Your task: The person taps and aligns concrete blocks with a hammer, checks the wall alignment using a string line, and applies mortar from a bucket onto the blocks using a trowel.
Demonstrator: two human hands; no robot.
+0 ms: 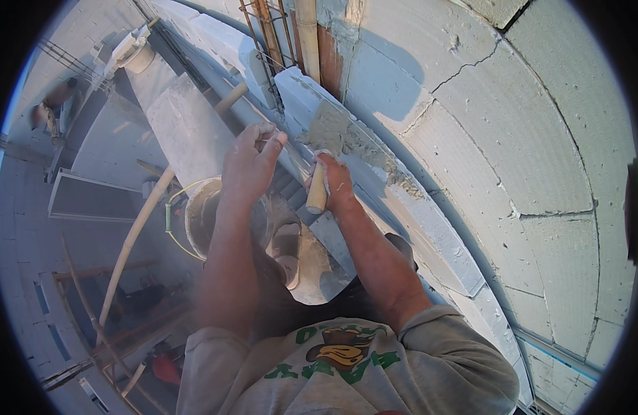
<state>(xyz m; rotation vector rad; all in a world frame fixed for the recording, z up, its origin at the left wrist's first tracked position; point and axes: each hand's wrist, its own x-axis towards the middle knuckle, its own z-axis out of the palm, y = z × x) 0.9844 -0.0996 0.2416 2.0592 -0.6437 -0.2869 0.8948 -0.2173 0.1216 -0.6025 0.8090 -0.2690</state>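
My right hand (335,181) is wrapped around the wooden handle (317,192) of a trowel, whose mortar-smeared blade (326,124) lies at the top of a low wall of white blocks (430,225). Wet grey mortar (374,158) coats part of that top, beside the blade. My left hand (255,153) is raised left of the trowel, its dusty fingers curled in toward the thumb, with nothing visible in them. Under my left forearm stands a mortar-stained bucket (198,220) with a yellow wire handle and green grip; the forearm hides part of it.
A tall wall of grey blocks (485,145) rises on the right. Steel rebar (266,34) and a bamboo pole (307,41) stand ahead. A long dusty board (187,128) lies to the left, near a curved bamboo pole (135,238). Another person (52,104) is at the far left, lower down.
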